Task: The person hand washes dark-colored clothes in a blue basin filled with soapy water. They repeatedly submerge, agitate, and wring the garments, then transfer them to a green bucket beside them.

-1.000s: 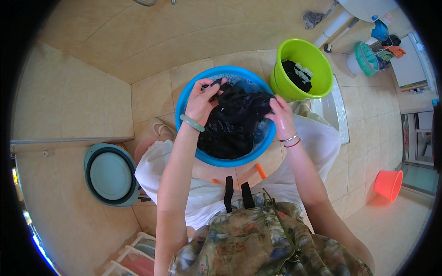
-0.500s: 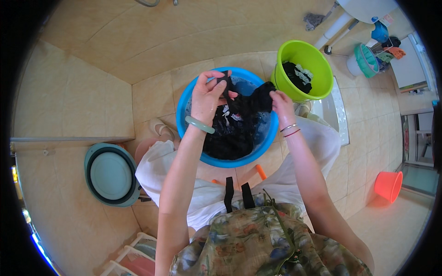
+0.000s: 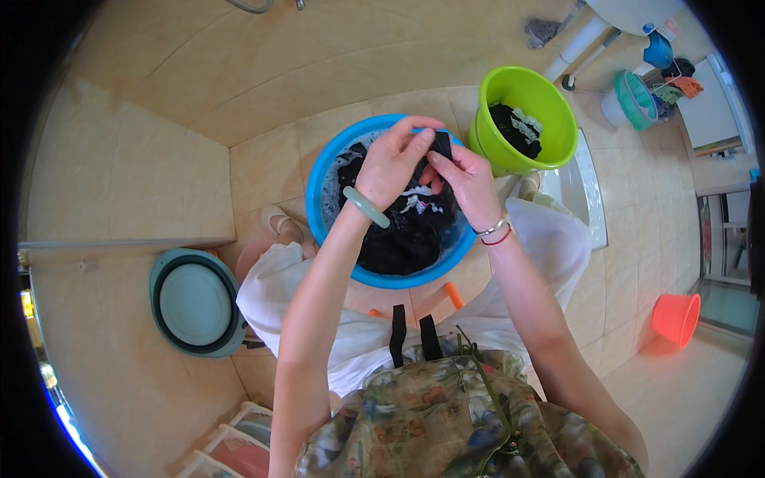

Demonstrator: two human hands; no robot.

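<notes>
From the head view, one black garment [image 3: 414, 215] was gripped by both hands above the blue basin [image 3: 331, 171], the left hand [image 3: 390, 163] and the right hand [image 3: 470, 179] clenched on its upper edge, touching each other. Four more tubs were counted around the blue basin: a green bucket [image 3: 558, 103] just right, a grey-teal collapsible basin [image 3: 195, 299] well left, an orange bucket [image 3: 677, 319] far right, a teal basket [image 3: 633, 95] beyond. Beige tiled floor [image 3: 159, 159] was seen beneath.

Left hand [image 3: 392, 163] and right hand [image 3: 470, 179] meet, fingers pinched, forearms raised.
</notes>
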